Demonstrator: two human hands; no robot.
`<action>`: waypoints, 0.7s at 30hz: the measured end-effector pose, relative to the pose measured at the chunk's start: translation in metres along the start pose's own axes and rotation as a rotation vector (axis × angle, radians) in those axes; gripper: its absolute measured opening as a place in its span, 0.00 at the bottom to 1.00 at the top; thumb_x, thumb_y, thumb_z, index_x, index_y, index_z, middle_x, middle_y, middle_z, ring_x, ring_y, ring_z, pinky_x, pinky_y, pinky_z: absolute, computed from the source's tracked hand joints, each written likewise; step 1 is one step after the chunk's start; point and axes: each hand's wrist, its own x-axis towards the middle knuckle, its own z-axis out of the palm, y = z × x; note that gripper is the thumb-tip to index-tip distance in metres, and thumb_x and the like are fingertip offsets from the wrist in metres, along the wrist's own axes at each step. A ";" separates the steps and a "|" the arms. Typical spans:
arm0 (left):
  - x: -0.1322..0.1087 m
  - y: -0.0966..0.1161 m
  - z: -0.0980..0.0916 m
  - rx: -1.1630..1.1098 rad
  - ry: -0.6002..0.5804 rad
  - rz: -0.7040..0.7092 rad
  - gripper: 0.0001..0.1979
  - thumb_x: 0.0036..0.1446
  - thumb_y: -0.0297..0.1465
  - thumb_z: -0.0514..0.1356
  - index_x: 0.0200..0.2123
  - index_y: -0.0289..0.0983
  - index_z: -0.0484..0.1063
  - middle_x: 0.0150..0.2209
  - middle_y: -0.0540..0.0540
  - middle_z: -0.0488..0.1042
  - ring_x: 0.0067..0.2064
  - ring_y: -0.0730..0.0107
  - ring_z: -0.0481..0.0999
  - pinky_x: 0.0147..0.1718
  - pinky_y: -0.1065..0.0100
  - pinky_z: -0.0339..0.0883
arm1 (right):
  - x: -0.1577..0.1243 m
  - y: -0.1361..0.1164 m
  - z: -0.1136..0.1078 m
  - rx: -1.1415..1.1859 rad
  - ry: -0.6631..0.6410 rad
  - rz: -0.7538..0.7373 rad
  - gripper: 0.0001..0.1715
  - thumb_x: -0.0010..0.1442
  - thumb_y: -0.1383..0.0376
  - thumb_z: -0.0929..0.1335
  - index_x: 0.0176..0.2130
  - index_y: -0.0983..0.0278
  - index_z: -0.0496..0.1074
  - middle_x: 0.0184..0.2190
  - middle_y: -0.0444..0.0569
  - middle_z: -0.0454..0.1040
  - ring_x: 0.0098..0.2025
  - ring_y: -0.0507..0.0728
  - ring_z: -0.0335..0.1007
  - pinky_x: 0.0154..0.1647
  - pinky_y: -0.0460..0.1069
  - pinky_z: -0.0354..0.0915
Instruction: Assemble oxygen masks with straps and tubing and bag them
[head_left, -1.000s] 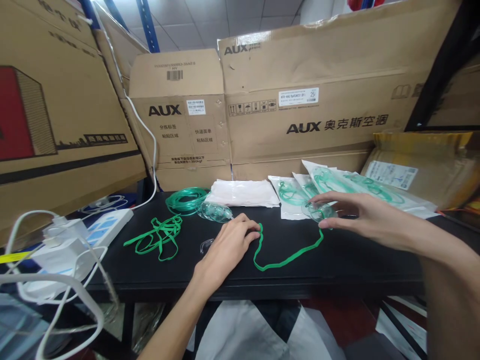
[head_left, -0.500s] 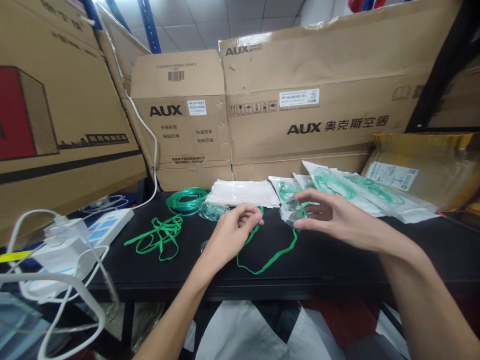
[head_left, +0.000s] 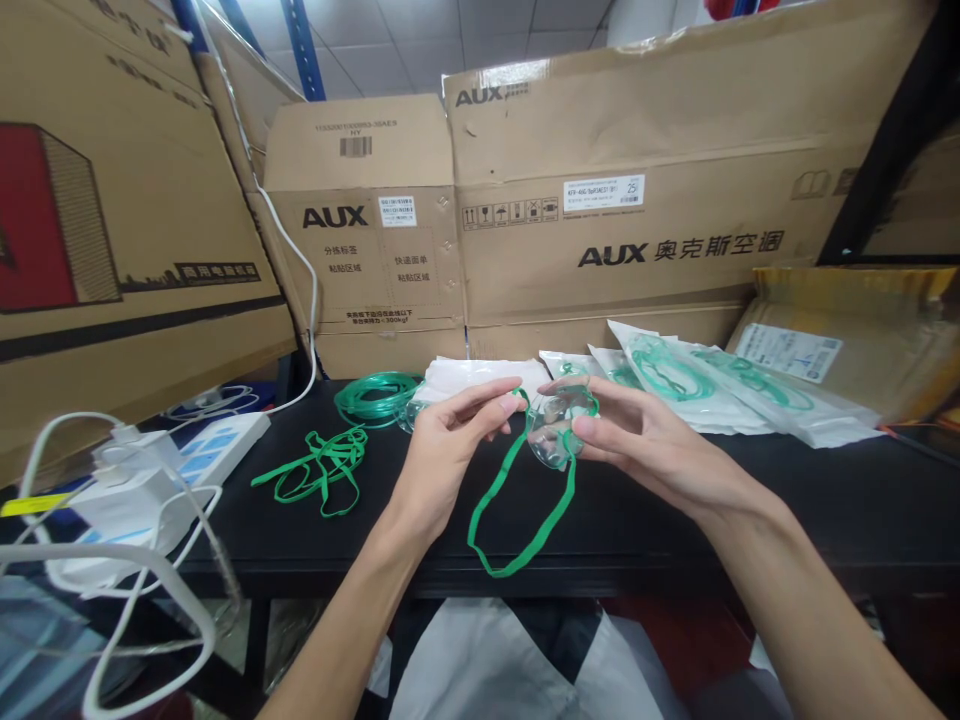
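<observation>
Between my hands is a clear plastic oxygen mask (head_left: pixel 551 425), held above the black table by my right hand (head_left: pixel 630 430), whose fingers and thumb close on its right side. From the mask a green elastic strap (head_left: pixel 517 565) hangs down in a loop. My left hand (head_left: pixel 469 425) pinches the strap's other end close to the mask's left side. To the left lies a tangle of green straps (head_left: pixel 322 470). Behind it is a coil of green tubing (head_left: pixel 375 398). Another clear plastic piece (head_left: pixel 409 415) shows partly behind my left hand.
White packets (head_left: pixel 480 375) lie behind my hands, and bagged masks with green tubing (head_left: pixel 675 375) at the right. A power strip (head_left: pixel 217 445) with white cables occupies the left end. Cardboard boxes (head_left: pixel 600 270) stand along the back of the black table (head_left: pixel 675 510).
My right hand has brought the mask leftward, close to my left hand. The strap's loop now hangs narrower and a little lower. My left hand still pinches the strap.
</observation>
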 end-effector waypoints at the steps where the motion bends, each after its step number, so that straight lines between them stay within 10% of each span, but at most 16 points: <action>1: 0.000 0.000 0.001 -0.008 0.001 0.010 0.14 0.57 0.36 0.72 0.47 0.43 0.84 0.41 0.48 0.82 0.38 0.72 0.73 0.40 0.72 0.66 | 0.000 0.001 0.000 0.014 0.004 -0.004 0.23 0.67 0.61 0.73 0.60 0.51 0.74 0.59 0.48 0.75 0.55 0.58 0.77 0.58 0.55 0.72; 21: 0.000 -0.001 0.003 0.019 0.037 0.094 0.12 0.55 0.34 0.74 0.44 0.46 0.86 0.44 0.49 0.85 0.47 0.67 0.83 0.46 0.73 0.75 | 0.005 0.009 0.005 0.116 -0.019 -0.002 0.19 0.66 0.61 0.74 0.56 0.58 0.77 0.51 0.52 0.80 0.52 0.58 0.78 0.52 0.54 0.75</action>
